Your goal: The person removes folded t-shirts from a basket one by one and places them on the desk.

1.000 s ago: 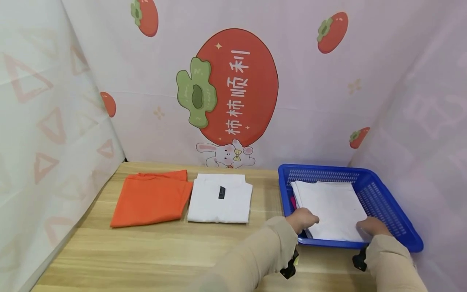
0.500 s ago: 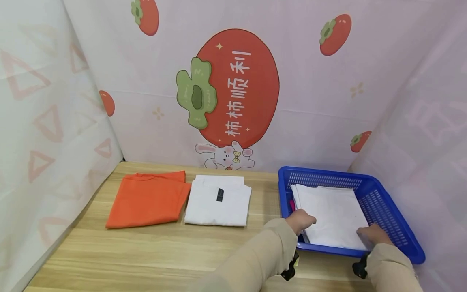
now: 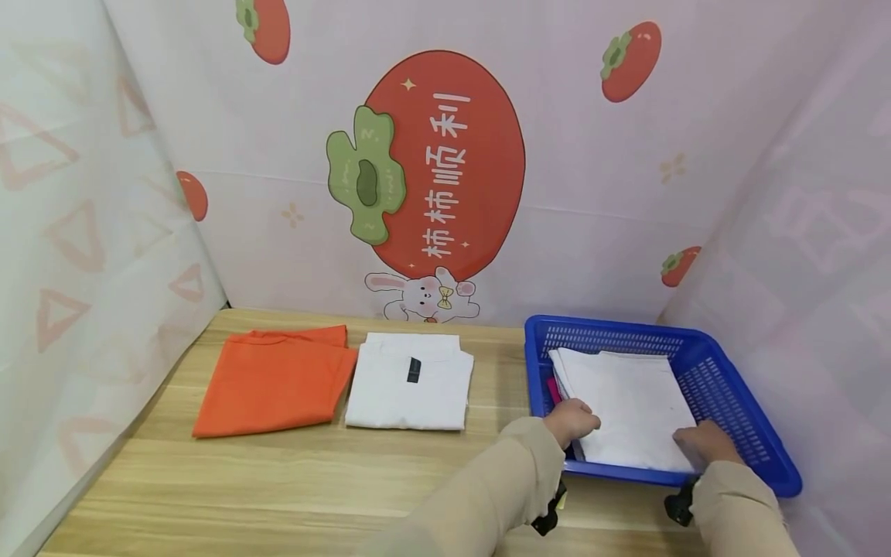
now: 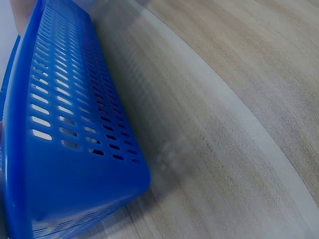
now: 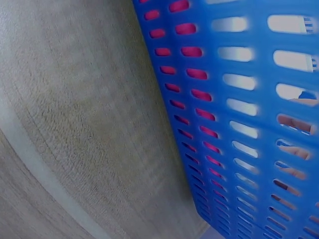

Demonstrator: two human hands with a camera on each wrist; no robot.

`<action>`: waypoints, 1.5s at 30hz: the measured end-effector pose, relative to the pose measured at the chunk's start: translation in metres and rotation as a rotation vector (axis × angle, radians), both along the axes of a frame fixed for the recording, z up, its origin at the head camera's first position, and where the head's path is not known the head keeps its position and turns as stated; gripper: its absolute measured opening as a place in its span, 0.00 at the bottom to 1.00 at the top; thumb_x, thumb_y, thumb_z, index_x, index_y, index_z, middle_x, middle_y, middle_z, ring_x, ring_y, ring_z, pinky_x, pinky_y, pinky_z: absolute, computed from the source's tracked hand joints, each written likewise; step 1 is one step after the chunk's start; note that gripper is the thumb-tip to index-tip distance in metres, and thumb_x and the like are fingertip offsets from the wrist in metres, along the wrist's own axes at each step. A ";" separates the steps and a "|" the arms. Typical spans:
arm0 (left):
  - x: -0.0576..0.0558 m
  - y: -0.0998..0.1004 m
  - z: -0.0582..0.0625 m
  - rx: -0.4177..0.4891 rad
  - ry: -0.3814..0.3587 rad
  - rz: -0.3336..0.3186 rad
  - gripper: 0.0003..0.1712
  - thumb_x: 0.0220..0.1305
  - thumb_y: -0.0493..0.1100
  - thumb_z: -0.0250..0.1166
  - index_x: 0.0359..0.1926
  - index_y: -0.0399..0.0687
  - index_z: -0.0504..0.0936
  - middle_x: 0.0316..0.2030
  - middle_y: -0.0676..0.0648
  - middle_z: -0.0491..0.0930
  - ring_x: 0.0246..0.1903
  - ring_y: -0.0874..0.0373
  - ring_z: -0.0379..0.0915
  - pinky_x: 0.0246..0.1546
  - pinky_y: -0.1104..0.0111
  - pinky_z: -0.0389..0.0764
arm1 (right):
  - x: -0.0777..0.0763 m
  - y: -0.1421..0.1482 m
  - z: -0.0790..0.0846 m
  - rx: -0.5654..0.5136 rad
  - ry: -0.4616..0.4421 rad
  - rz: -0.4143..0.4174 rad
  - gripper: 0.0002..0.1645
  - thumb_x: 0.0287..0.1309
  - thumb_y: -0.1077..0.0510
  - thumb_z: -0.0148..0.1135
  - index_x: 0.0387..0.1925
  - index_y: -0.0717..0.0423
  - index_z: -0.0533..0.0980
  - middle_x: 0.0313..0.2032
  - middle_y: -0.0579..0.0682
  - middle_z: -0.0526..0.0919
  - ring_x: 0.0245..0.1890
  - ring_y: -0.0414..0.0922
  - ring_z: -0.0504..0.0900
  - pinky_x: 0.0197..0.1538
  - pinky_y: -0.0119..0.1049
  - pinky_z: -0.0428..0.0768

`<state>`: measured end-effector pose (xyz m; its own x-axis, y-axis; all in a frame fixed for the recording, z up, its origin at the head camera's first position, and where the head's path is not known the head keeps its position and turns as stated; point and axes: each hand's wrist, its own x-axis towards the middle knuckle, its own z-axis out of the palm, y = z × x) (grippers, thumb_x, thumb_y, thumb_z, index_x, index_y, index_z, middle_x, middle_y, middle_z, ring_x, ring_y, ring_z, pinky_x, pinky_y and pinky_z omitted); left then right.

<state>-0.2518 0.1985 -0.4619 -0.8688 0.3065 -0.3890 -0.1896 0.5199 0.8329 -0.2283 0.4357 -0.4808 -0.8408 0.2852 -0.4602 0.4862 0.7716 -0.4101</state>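
A folded white cloth (image 3: 629,402) lies in the blue plastic basket (image 3: 738,387) at the right of the table. My left hand (image 3: 572,422) holds its left side near the front corner, thumb on top and fingers hidden below. At the opposite side my right hand (image 3: 706,442) grips the cloth near the front right corner. Through the basket's slots in the right wrist view, parts of fingers (image 5: 294,151) show beside white fabric. Something pink (image 3: 554,391) peeks out at the basket's left inner side, under the white cloth.
A folded orange T-shirt (image 3: 274,383) lies at the left on the wooden table (image 3: 278,495). Beside it is a folded white T-shirt (image 3: 411,394) with a dark neck label. Printed fabric walls (image 3: 571,155) enclose the back and both sides, the right one close to the basket.
The head view has shifted slightly, so everything sits a little further left in it. Both hands stay at the sides of the white cloth in the basket.
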 end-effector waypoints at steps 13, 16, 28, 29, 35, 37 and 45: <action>0.002 0.005 -0.009 0.219 0.020 0.006 0.16 0.46 0.32 0.58 0.41 0.40 0.77 0.39 0.47 0.73 0.34 0.60 0.64 0.32 0.73 0.68 | 0.001 -0.003 0.003 -0.052 -0.030 -0.069 0.52 0.45 0.48 0.52 0.51 0.89 0.42 0.49 0.82 0.48 0.49 0.72 0.52 0.52 0.57 0.57; 0.002 0.006 -0.009 0.231 0.015 0.037 0.18 0.44 0.32 0.60 0.41 0.41 0.77 0.42 0.44 0.67 0.41 0.57 0.62 0.36 0.71 0.68 | 0.001 -0.003 0.004 -0.039 -0.015 -0.066 0.51 0.43 0.48 0.53 0.50 0.89 0.44 0.47 0.82 0.51 0.47 0.72 0.55 0.50 0.57 0.59; 0.001 0.004 -0.012 0.326 -0.081 -0.041 0.26 0.46 0.33 0.62 0.50 0.43 0.73 0.45 0.44 0.73 0.40 0.60 0.67 0.40 0.71 0.69 | 0.003 -0.002 0.004 -0.098 0.116 -0.058 0.48 0.45 0.55 0.53 0.53 0.87 0.43 0.52 0.81 0.47 0.50 0.72 0.52 0.51 0.58 0.57; 0.001 0.004 -0.011 0.317 -0.088 -0.045 0.26 0.46 0.33 0.61 0.51 0.43 0.73 0.46 0.45 0.73 0.41 0.60 0.68 0.41 0.70 0.69 | 0.002 -0.002 0.004 -0.095 0.124 -0.065 0.47 0.46 0.56 0.52 0.54 0.85 0.43 0.52 0.81 0.47 0.50 0.71 0.52 0.50 0.58 0.57; 0.004 0.002 -0.009 0.337 -0.077 -0.040 0.28 0.47 0.32 0.60 0.54 0.44 0.71 0.50 0.46 0.71 0.45 0.62 0.65 0.44 0.71 0.68 | 0.004 -0.004 0.008 -0.072 0.202 -0.043 0.39 0.50 0.60 0.48 0.56 0.82 0.45 0.53 0.79 0.48 0.50 0.71 0.52 0.48 0.58 0.59; 0.004 0.002 -0.010 0.341 -0.053 -0.041 0.28 0.47 0.32 0.59 0.54 0.45 0.71 0.50 0.47 0.71 0.45 0.64 0.63 0.43 0.72 0.67 | 0.005 -0.004 0.010 -0.072 0.220 -0.030 0.38 0.51 0.60 0.48 0.55 0.82 0.45 0.53 0.79 0.49 0.50 0.71 0.52 0.48 0.58 0.59; 0.000 -0.001 -0.014 0.310 0.061 -0.026 0.29 0.47 0.33 0.58 0.55 0.52 0.71 0.51 0.49 0.70 0.45 0.68 0.61 0.37 0.75 0.66 | 0.007 -0.005 0.013 0.014 0.353 -0.019 0.28 0.50 0.64 0.46 0.51 0.80 0.57 0.49 0.77 0.59 0.48 0.68 0.59 0.48 0.57 0.60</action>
<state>-0.2516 0.1978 -0.4763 -0.8777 0.4251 -0.2213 -0.1246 0.2434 0.9619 -0.2216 0.4305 -0.4677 -0.9417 0.3067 -0.1382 0.3309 0.7706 -0.5447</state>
